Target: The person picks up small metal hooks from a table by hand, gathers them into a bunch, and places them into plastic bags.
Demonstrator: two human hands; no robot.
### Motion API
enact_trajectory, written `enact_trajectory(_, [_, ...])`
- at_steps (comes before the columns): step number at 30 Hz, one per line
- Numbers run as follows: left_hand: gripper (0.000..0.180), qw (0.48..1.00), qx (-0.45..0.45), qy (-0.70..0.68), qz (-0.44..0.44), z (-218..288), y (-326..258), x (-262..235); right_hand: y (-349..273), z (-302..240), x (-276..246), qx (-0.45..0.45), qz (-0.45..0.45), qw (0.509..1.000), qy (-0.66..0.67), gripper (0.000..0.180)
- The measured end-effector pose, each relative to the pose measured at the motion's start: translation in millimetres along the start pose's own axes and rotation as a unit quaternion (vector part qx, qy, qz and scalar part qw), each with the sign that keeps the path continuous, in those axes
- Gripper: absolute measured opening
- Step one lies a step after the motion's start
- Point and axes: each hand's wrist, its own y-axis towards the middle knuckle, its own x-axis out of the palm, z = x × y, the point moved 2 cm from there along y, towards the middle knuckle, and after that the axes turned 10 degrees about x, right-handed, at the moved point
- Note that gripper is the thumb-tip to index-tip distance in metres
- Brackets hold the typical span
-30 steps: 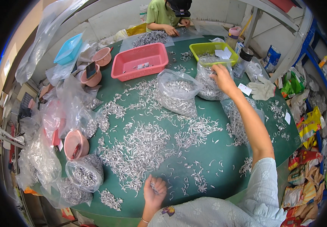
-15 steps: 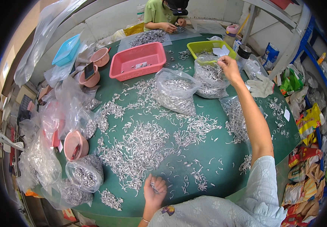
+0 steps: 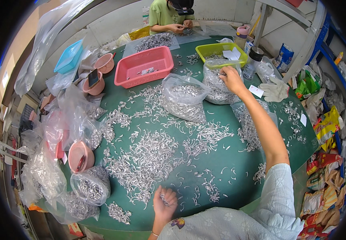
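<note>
My left hand (image 3: 165, 203) rests palm up near the table's front edge, its fingers curled round several small curved silvery metal pieces. Beside it spreads a large pile of the same curved metal pieces (image 3: 145, 160). My right arm reaches far across the table. At its end my right hand (image 3: 233, 81) is over the mouth of a clear plastic bag (image 3: 218, 91) full of silvery pieces. The fingers of that hand are bent down and closed; whatever they hold is hidden. Left of this bag stands another open clear bag (image 3: 185, 102) of metal pieces.
A pink basket (image 3: 125, 82) and a yellow-green basket (image 3: 243, 61) stand at the back. Filled bags (image 3: 91, 188) and a small pink tub (image 3: 85, 154) line the left side. A dark-lidded bottle (image 3: 254, 60) and white glove (image 3: 275, 90) lie right. A co-worker (image 3: 167, 18) sits opposite.
My right hand has moved left and nearer, down from the bag's far right rim to its mouth. My left hand stays in place, curled round the metal pieces.
</note>
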Motion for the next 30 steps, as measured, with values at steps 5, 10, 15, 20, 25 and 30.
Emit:
enact_trajectory(5, [0.029,1.000,-0.008,-0.017,-0.010,0.1,-0.2,-0.3,1.5,1.8,-3.2,0.009,0.056,0.997,0.047,0.010])
enact_trajectory(10, [0.029,1.000,0.000,-0.005,0.003,0.4,-2.5,1.1,9.9,8.7,-18.5,0.182,0.042,0.935,0.300,0.012])
enact_trajectory(15, [0.029,1.000,-0.007,-0.001,0.003,-2.6,-4.2,2.7,7.0,13.4,-41.3,0.299,-0.043,0.719,0.626,0.011])
enact_trajectory(20, [0.031,1.000,-0.011,-0.008,0.015,-6.2,-11.5,3.6,-50.0,-13.0,-55.6,0.328,-0.157,0.533,0.764,0.016])
enact_trajectory(25, [0.030,0.999,-0.042,0.011,0.011,-21.8,-16.0,0.3,-190.4,-66.5,-51.6,0.412,-0.265,0.392,0.778,0.012])
enact_trajectory(30, [0.029,0.998,-0.052,0.029,0.017,-30.8,-35.1,-7.1,-298.6,-95.0,-30.5,0.508,-0.282,0.324,0.746,0.011])
